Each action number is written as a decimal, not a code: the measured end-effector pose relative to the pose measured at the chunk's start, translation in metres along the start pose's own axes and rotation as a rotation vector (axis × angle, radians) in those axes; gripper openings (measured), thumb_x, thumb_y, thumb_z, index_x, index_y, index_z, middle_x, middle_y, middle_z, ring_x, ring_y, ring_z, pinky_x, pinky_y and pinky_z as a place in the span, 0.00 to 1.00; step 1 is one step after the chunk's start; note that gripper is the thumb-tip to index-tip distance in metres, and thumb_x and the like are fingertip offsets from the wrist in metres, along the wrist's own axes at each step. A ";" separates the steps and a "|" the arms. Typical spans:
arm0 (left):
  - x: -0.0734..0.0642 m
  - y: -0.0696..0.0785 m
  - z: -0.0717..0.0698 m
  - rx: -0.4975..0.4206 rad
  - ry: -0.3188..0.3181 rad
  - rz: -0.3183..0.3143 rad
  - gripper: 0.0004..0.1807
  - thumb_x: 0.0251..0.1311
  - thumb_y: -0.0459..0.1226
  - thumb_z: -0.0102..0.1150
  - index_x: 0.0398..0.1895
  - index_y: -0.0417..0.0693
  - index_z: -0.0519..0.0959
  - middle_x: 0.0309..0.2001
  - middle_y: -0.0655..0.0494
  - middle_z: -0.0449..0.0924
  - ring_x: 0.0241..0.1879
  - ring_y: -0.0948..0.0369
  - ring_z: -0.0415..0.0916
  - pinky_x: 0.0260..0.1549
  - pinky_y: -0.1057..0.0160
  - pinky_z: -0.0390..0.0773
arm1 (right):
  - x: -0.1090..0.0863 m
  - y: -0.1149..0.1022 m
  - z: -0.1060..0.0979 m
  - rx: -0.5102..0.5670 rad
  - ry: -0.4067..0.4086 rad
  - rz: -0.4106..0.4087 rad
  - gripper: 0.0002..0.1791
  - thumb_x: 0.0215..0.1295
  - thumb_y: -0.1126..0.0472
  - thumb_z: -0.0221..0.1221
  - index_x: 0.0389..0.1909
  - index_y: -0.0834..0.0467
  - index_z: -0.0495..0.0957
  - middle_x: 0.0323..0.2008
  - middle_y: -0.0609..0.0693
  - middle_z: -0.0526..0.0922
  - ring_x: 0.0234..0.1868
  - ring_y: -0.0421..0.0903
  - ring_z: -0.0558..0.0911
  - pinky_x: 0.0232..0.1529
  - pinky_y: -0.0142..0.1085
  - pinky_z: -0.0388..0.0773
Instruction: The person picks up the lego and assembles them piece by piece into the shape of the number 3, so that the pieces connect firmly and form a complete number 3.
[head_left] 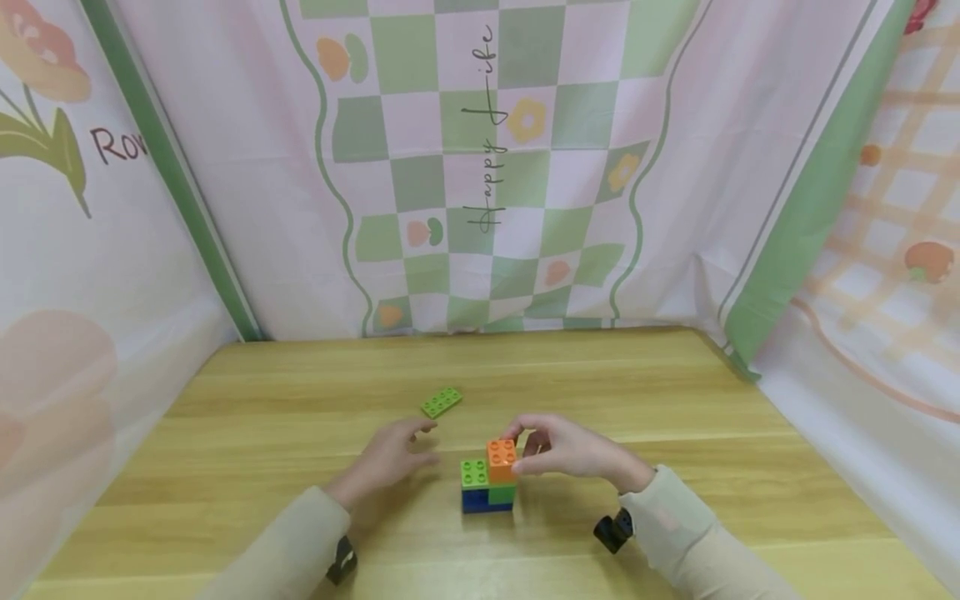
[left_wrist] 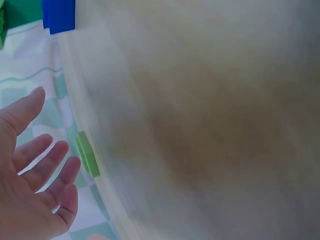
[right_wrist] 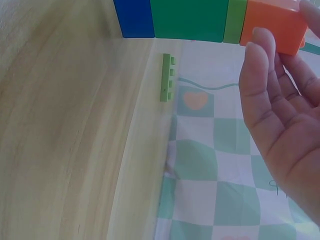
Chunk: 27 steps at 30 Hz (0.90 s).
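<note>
A small stack of toy building bricks stands on the table, with a blue brick at the bottom. Above it are a green brick and a thin light green brick. On top at the right sits an orange brick, which my right hand pinches between thumb and fingers. My left hand hovers left of the stack, fingers loosely bent and holding nothing. Beyond it a flat light green brick lies studs up, apart from both hands.
The wooden table runs back to a checked cloth curtain. Printed cloth also hangs at the left and right sides. A black wrist camera sits below the right cuff, another below the left.
</note>
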<state>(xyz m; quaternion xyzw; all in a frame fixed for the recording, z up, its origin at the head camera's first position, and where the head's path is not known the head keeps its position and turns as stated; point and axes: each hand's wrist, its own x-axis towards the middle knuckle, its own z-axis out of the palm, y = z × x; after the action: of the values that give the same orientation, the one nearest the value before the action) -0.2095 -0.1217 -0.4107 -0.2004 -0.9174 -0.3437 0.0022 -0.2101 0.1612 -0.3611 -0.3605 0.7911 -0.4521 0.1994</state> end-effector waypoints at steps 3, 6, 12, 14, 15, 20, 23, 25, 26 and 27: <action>0.005 -0.003 0.000 0.003 0.043 -0.009 0.26 0.51 0.40 0.65 0.53 0.38 0.73 0.51 0.44 0.75 0.47 0.48 0.72 0.44 0.50 0.73 | 0.000 0.000 0.000 -0.002 -0.002 0.002 0.15 0.59 0.59 0.61 0.46 0.57 0.73 0.39 0.51 0.77 0.32 0.47 0.78 0.34 0.37 0.76; 0.009 -0.006 -0.001 -0.008 0.062 -0.010 0.25 0.53 0.40 0.64 0.54 0.39 0.73 0.52 0.46 0.75 0.48 0.47 0.72 0.45 0.49 0.72 | 0.000 -0.001 0.000 -0.003 -0.006 0.004 0.15 0.59 0.59 0.61 0.46 0.57 0.73 0.40 0.50 0.77 0.32 0.47 0.78 0.34 0.37 0.76; 0.019 -0.007 -0.001 -0.049 0.098 0.006 0.26 0.53 0.39 0.64 0.55 0.38 0.71 0.52 0.45 0.74 0.50 0.47 0.71 0.48 0.49 0.71 | 0.000 -0.002 0.000 -0.005 -0.004 0.009 0.15 0.59 0.59 0.61 0.46 0.57 0.73 0.39 0.50 0.76 0.32 0.47 0.78 0.33 0.37 0.76; 0.022 -0.007 -0.001 -0.047 0.111 0.009 0.27 0.53 0.38 0.64 0.56 0.37 0.71 0.52 0.44 0.74 0.50 0.47 0.71 0.49 0.48 0.70 | 0.000 -0.002 0.000 0.000 -0.004 0.008 0.15 0.59 0.59 0.61 0.46 0.57 0.73 0.39 0.50 0.76 0.32 0.47 0.78 0.33 0.37 0.76; 0.023 -0.007 -0.001 -0.046 0.113 0.001 0.27 0.53 0.38 0.64 0.56 0.37 0.71 0.52 0.44 0.74 0.51 0.47 0.71 0.50 0.48 0.69 | 0.000 -0.002 0.000 0.002 -0.004 0.007 0.15 0.59 0.59 0.61 0.46 0.57 0.73 0.39 0.51 0.76 0.31 0.47 0.78 0.33 0.37 0.76; 0.031 -0.008 -0.001 -0.042 0.123 -0.063 0.27 0.53 0.39 0.64 0.57 0.39 0.71 0.54 0.45 0.73 0.54 0.49 0.68 0.53 0.48 0.66 | 0.000 -0.002 0.000 0.005 -0.005 0.003 0.14 0.59 0.59 0.61 0.45 0.57 0.73 0.39 0.51 0.76 0.31 0.47 0.78 0.33 0.37 0.76; 0.035 -0.009 -0.001 -0.073 0.133 -0.093 0.28 0.53 0.38 0.64 0.57 0.38 0.70 0.54 0.44 0.73 0.53 0.47 0.69 0.52 0.48 0.67 | 0.000 -0.001 0.000 0.006 -0.006 0.006 0.14 0.59 0.59 0.61 0.45 0.57 0.73 0.40 0.52 0.76 0.31 0.47 0.78 0.33 0.37 0.76; 0.038 -0.010 -0.001 -0.096 0.142 -0.107 0.28 0.53 0.38 0.64 0.56 0.37 0.70 0.53 0.42 0.73 0.51 0.46 0.70 0.49 0.48 0.70 | 0.000 -0.001 0.000 0.007 -0.005 0.006 0.14 0.59 0.59 0.61 0.45 0.57 0.73 0.40 0.52 0.76 0.32 0.47 0.78 0.33 0.38 0.76; 0.039 -0.011 -0.001 -0.120 0.144 -0.123 0.28 0.53 0.38 0.64 0.56 0.36 0.70 0.53 0.42 0.73 0.51 0.46 0.70 0.48 0.48 0.70 | 0.000 -0.001 0.000 0.008 -0.005 0.006 0.14 0.59 0.59 0.61 0.45 0.57 0.73 0.40 0.52 0.76 0.32 0.47 0.78 0.33 0.38 0.76; 0.041 -0.012 0.000 -0.142 0.147 -0.140 0.28 0.53 0.38 0.64 0.56 0.36 0.70 0.53 0.41 0.73 0.50 0.46 0.71 0.47 0.49 0.71 | 0.000 -0.001 0.000 0.008 -0.005 0.006 0.14 0.59 0.59 0.61 0.45 0.57 0.73 0.40 0.52 0.76 0.32 0.47 0.78 0.33 0.38 0.76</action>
<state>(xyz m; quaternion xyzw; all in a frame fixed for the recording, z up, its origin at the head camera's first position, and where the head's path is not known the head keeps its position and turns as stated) -0.2512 -0.1150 -0.4125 -0.1100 -0.8999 -0.4208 0.0312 -0.2098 0.1613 -0.3600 -0.3584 0.7898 -0.4539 0.2043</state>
